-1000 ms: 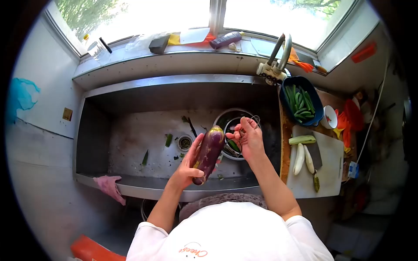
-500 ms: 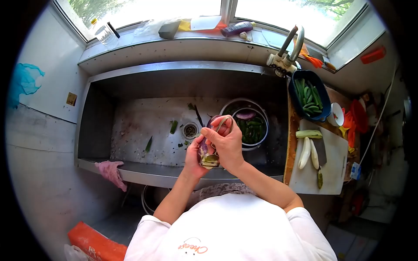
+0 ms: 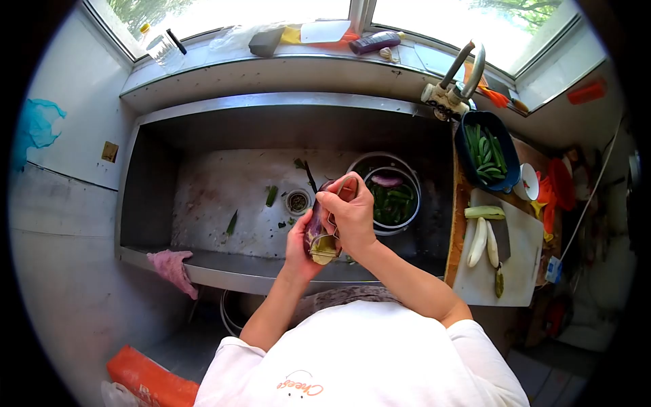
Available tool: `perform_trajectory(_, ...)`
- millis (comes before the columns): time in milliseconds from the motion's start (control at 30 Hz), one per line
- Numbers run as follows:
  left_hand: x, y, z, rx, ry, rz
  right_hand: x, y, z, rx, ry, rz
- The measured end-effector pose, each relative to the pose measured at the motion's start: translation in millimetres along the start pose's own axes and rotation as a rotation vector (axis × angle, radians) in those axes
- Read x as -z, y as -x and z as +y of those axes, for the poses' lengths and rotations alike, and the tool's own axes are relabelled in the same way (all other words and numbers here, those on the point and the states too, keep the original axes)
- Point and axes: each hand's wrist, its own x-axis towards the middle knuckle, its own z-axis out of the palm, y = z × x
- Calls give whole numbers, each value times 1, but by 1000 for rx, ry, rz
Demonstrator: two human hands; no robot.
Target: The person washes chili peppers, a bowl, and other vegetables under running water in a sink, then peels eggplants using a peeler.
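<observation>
Over the sink, my left hand [image 3: 299,246] is wrapped round a purple eggplant [image 3: 317,222], its near end peeled to pale flesh. My right hand [image 3: 354,217] grips a metal-framed peeler [image 3: 332,220], whose head lies across the eggplant's near end. Just beyond my right hand sits a steel pot [image 3: 416,218] in the sink, holding green peppers [image 3: 393,205] and a purple eggplant piece [image 3: 387,182]. Part of the peeler handle is hidden in my fingers.
Green scraps [image 3: 271,197] lie around the sink drain [image 3: 297,201]. To the right, a cutting board [image 3: 519,271] bears pale peeled eggplants [image 3: 477,243] and a knife [image 3: 500,237]. Behind it stands a dark blue basket [image 3: 507,182] of green beans [image 3: 483,152], near the faucet [image 3: 447,95]. A pink cloth [image 3: 169,264] hangs on the sink edge.
The peeler and my right hand have shifted slightly on the eggplant, and more of its pale near end now shows. My left hand keeps its hold. The view has shifted a little.
</observation>
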Motion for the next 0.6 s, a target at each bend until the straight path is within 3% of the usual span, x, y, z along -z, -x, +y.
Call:
perform_trajectory(67, 7, -4, 6, 30, 33, -152, -4, -1, -5, -16, -40, 24)
perform_trajectory(167, -5, -6, 3, -1, -35, 30, 1, -10, -4, 25, 42, -1)
perform_trajectory(367, 5, -13, 3, 39, 38, -124, 3, -13, -2, 34, 16, 37)
perform_trajectory(600, -3, -1, 1, 71, -66, 48, 7, -22, -2, 51, 39, 85)
